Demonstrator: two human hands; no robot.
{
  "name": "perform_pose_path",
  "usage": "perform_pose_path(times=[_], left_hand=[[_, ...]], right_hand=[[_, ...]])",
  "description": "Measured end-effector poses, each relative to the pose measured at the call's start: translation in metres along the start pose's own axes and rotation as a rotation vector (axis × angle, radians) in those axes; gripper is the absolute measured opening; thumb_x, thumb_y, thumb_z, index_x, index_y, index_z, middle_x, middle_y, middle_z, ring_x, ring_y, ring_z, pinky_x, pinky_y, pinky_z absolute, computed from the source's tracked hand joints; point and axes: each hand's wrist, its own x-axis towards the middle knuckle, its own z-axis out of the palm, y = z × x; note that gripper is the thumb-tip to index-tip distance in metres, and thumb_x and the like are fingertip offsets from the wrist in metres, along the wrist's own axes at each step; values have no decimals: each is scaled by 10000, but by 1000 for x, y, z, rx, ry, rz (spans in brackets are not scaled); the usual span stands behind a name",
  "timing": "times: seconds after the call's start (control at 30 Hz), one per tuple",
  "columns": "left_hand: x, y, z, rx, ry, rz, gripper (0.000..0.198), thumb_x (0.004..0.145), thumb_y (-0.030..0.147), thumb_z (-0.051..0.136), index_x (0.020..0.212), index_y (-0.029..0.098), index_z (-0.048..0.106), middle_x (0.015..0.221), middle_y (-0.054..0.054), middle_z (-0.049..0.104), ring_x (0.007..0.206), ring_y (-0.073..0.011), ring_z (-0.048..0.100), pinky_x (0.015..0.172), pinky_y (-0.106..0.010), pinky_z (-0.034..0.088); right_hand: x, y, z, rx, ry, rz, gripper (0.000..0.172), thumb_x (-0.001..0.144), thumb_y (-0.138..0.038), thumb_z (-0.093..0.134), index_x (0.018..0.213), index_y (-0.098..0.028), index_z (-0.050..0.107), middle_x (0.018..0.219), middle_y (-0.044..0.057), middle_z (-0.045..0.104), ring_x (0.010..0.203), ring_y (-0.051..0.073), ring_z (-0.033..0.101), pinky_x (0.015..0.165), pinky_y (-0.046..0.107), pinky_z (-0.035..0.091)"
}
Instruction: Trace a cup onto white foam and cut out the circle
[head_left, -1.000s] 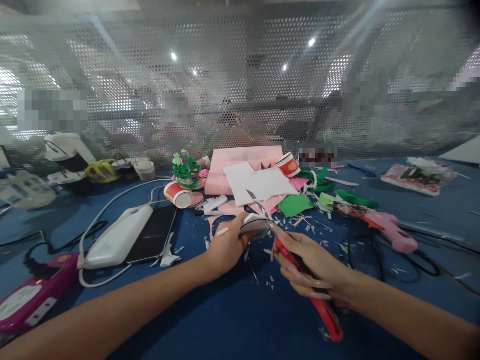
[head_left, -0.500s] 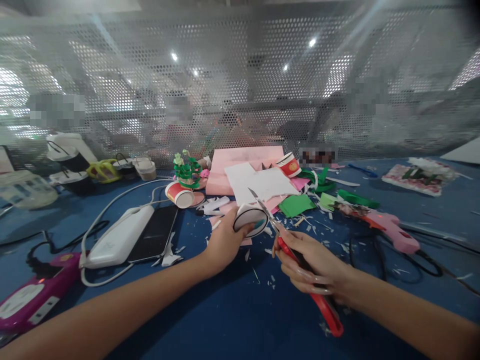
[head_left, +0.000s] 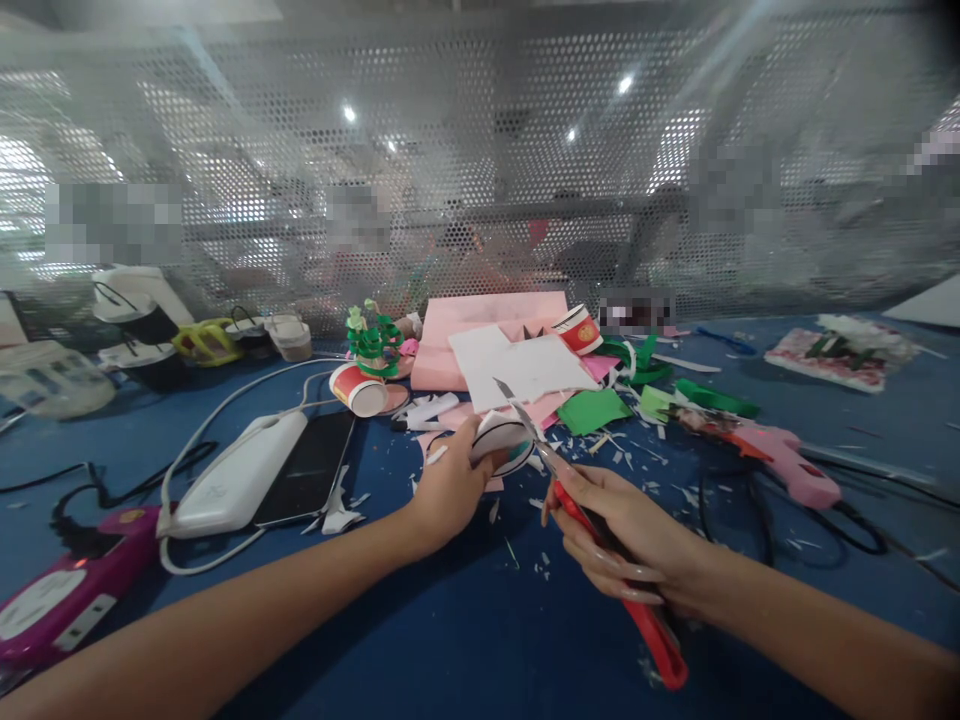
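Note:
My left hand [head_left: 454,490] is wrapped round a small white paper cup [head_left: 501,434] with a dark line along its rim; its far side is hidden. The thumb reaches inside the opening. In my right hand [head_left: 626,530] are scissors [head_left: 652,630] with red handles. Their metal blades point up and left beside the cup's right edge, and I cannot tell whether they touch it. Behind the cup lie sheets of white paper [head_left: 525,368] and a larger pink sheet [head_left: 489,312].
Two red-and-white paper cups [head_left: 358,390] lie on their sides. Left are a phone [head_left: 307,468], a white power bank [head_left: 236,475] and a purple power strip [head_left: 67,590]. A pink glue gun [head_left: 784,462] with a cable lies right. Green paper [head_left: 594,411] and scraps litter the blue table.
The cup in my left hand has turned slightly, and its opening looks narrower. The scissors have shifted a little, their handles lower. Other things on the table have stayed put.

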Motion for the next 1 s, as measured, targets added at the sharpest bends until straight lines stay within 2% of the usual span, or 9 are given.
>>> perform_pose_path(times=[0.13,0.27,0.4,0.57,0.67,0.8,0.9,1.0], left_hand=[[0,-1,1,116,6,56,282,788,241,502,1061,171,512,898,-77,644,880,-228,586,743,-338,453],[0,-5,3,86,8,175,211,792,244,509,996,188,518,782,-38,649,732,-181,598,656,-279,450],[-2,-9,7,49,-38,266,139,786,229,515,921,199,535,684,-6,625,612,-142,570,597,-243,432],[-3,-3,4,-4,-17,152,228,742,290,573,947,197,534,686,-9,614,639,-162,563,607,-269,441],[-1,1,1,-238,-24,70,248,712,260,599,938,197,518,771,1,626,702,-153,580,642,-265,460],[4,0,0,-448,-20,22,143,711,237,582,839,179,556,726,22,599,670,-132,569,601,-238,469],[5,0,0,-423,5,38,187,737,214,542,921,192,557,807,9,608,733,-138,572,635,-245,481],[2,3,0,-320,-40,38,238,787,223,469,1022,215,507,896,-14,609,800,-154,577,665,-267,494]], right_hand=[[-2,-2,0,-4,-14,22,373,862,-492,383,733,-162,502,311,-88,409,174,22,205,181,127,247],[-4,-3,1,-2,-15,27,371,861,-487,389,734,-159,506,350,-86,429,177,12,203,183,126,247],[-5,-4,3,6,-35,28,370,866,-478,384,737,-154,507,360,-89,426,175,10,201,182,127,248],[-2,-1,0,50,-52,-13,333,859,-464,416,750,-163,510,357,-90,428,184,24,219,183,134,256],[0,1,-4,90,-70,-31,329,859,-458,420,749,-165,521,369,-92,422,196,23,207,188,129,250],[2,0,-5,141,-75,-22,365,875,-453,385,725,-155,533,348,-89,405,200,18,184,195,116,242],[1,-2,-3,167,-91,19,436,908,-423,302,678,-139,539,312,-75,392,184,19,156,187,115,229],[1,-4,-2,173,-67,45,482,926,-395,246,661,-127,546,286,-75,365,181,20,141,187,110,221]])
